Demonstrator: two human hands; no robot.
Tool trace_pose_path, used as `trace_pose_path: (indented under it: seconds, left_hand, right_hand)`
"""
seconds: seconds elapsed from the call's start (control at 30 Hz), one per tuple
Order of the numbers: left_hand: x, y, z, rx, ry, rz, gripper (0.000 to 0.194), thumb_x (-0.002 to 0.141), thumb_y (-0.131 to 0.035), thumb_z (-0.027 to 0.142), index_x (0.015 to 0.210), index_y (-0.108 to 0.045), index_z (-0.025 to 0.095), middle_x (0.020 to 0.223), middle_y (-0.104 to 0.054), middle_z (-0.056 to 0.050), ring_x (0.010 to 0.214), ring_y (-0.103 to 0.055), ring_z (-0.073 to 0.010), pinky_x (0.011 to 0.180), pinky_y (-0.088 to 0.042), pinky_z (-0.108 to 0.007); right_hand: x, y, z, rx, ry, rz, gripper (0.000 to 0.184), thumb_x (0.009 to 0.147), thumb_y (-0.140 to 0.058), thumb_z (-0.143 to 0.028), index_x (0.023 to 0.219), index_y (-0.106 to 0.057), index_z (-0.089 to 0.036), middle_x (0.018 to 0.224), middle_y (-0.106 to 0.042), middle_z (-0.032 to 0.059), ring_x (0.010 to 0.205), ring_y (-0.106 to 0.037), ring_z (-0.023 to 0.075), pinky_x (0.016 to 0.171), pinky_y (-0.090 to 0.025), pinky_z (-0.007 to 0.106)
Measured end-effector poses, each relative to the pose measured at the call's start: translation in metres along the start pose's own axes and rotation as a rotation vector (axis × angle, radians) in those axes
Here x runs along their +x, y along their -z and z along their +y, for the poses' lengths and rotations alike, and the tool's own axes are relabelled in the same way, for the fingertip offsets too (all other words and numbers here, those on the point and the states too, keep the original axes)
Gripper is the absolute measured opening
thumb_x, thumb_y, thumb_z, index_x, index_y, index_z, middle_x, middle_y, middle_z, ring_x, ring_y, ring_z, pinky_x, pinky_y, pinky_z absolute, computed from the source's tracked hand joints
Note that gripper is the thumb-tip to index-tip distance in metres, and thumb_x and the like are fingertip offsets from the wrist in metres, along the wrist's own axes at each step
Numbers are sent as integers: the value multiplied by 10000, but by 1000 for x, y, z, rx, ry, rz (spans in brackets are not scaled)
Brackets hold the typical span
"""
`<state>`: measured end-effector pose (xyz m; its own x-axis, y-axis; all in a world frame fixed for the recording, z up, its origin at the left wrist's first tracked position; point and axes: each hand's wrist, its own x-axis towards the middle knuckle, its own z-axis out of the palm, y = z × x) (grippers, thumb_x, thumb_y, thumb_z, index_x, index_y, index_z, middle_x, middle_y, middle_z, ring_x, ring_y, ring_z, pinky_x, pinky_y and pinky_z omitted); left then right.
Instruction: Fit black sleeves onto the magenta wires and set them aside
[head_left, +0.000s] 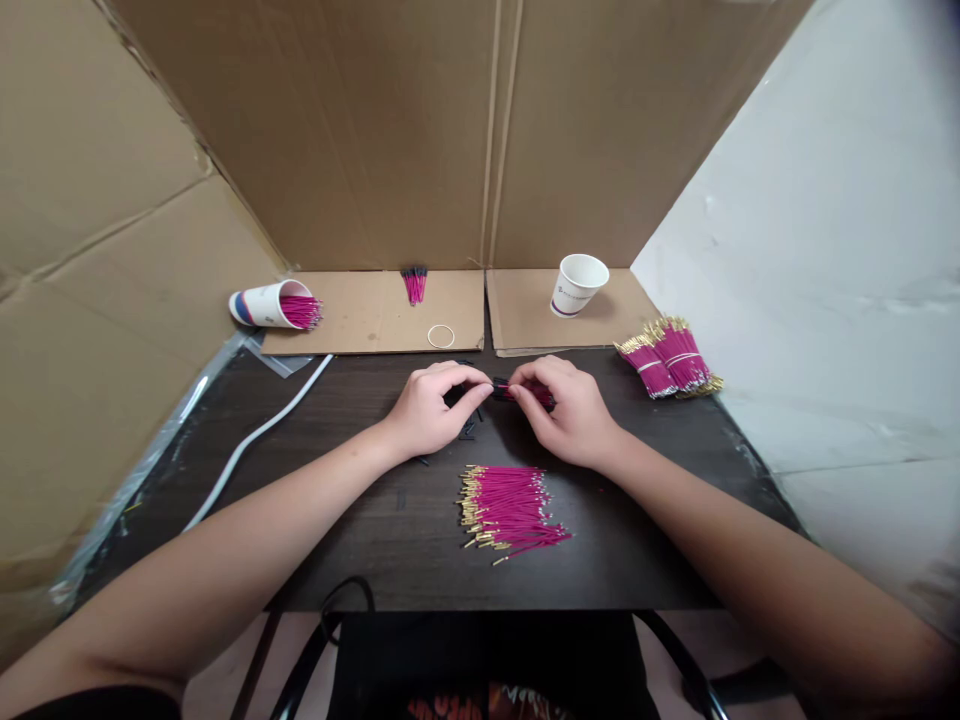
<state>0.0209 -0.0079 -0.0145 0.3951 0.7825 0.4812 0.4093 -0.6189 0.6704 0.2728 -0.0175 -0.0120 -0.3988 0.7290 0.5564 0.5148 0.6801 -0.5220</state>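
Note:
Thumb and forefinger of my left hand [435, 405] pinch a small black sleeve, mostly hidden by the fingertips. Just right of it, my right hand [562, 410] is closed on magenta wires [504, 388] whose black-covered ends point left toward the left fingertips. Several loose black sleeves [469, 428] lie on the dark table beside and partly beneath my left hand. Nearer to me spreads a pile of magenta wires [514, 508], their gold-coloured terminals mostly at the left and bare silvery tips at the right.
Banded bundles of magenta wires [667, 360] sit at the right. A paper cup [262, 305] full of wires lies on its side at the left; another paper cup [579, 285] stands upright. Black-ended wires [414, 285] and a rubber band [441, 336] rest on cardboard. A white cable [259, 432] crosses the left.

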Motion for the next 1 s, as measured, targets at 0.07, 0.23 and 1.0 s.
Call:
trace_pose_path:
  seconds: [0.07, 0.23, 1.0]
  left_hand:
    - [0, 0, 0, -5, 3, -1, 204, 1107, -709, 370, 1054, -839, 222, 1030, -864, -68, 951, -805, -246, 944, -615, -399]
    - [0, -1, -2, -13, 6, -15, 202, 1112, -704, 359, 1053, -834, 216, 1029, -864, -62, 949, -802, -243, 936, -604, -398]
    - [-1, 7, 2, 204, -59, -156, 128, 826, -752, 159, 938, -729, 219, 1315, -735, -102, 1305, -608, -362, 1182, -484, -611]
  right_hand:
    - [0, 0, 0, -2, -3, -3, 60, 1101, -655, -227, 1055, -693, -234, 932, -766, 60, 836, -683, 238, 789, -518, 417]
    - [-1, 0, 0, 0, 8, 1, 55, 1095, -660, -217, 1052, -689, -236, 929, -763, 57, 839, -689, 239, 786, -517, 412]
    - [3, 14, 6, -179, 4, -337, 34, 931, -698, -164, 912, -708, -191, 876, -697, 55, 900, -579, 250, 836, -335, 392]
